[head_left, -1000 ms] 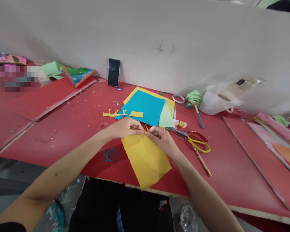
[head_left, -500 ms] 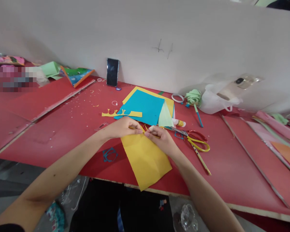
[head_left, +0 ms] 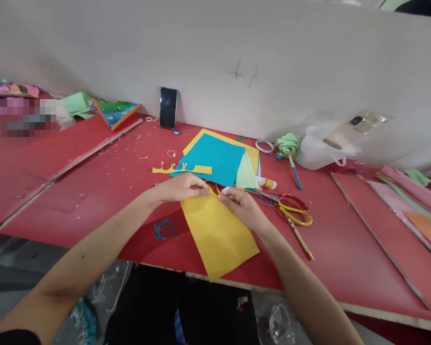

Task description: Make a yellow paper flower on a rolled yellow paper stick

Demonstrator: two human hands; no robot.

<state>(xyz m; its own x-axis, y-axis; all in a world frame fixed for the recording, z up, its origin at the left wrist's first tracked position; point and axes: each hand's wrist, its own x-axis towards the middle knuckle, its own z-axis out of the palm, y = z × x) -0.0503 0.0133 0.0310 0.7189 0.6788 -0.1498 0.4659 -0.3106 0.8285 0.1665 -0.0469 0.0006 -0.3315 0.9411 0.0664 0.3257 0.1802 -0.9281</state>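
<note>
A: Head view. First entry, centre of the frame?

B: Sheet of yellow paper [head_left: 219,235], one, plain. Upper edge at mid-frame; lowest corner reaching the front edge of the red bench [head_left: 330,278].

A: Hands?

B: Two, bare. Left hand [head_left: 181,187], centre: fingers closed narrowly on the sheet's upper edge. Right hand [head_left: 243,203], just to the right: thumb and fingers pinched on the same edge, fingertips near those of the left. Whether the paper is folded between them: too small to tell.

A: Centre, above the hands?

B: Blue paper sheet [head_left: 215,155], lying over a yellow backing sheet [head_left: 253,154]. Strip of yellow paper [head_left: 202,169], scalloped along its upper side, partly overlapping the blue at lower left. Pale green paper wedge [head_left: 246,175], at the blue sheet's lower right.

A: Right of centre?

B: Glue stick [head_left: 268,183], on its side, beside the wedge. Scissors [head_left: 279,201], one handle red, one yellow. Pencil [head_left: 300,239], slanting toward lower right from the yellow handle.

A: Left of the yellow sheet?

B: Blue paper offcut [head_left: 160,231], pierced by curved cuts, near the left forearm.

A: Along the wall [head_left: 215,62]?

B: Smartphone [head_left: 168,108], upper centre-left, propped upright. Pale green bundle [head_left: 288,144] on a blue stick, and a white plastic bag [head_left: 313,152], both right of centre.
</note>
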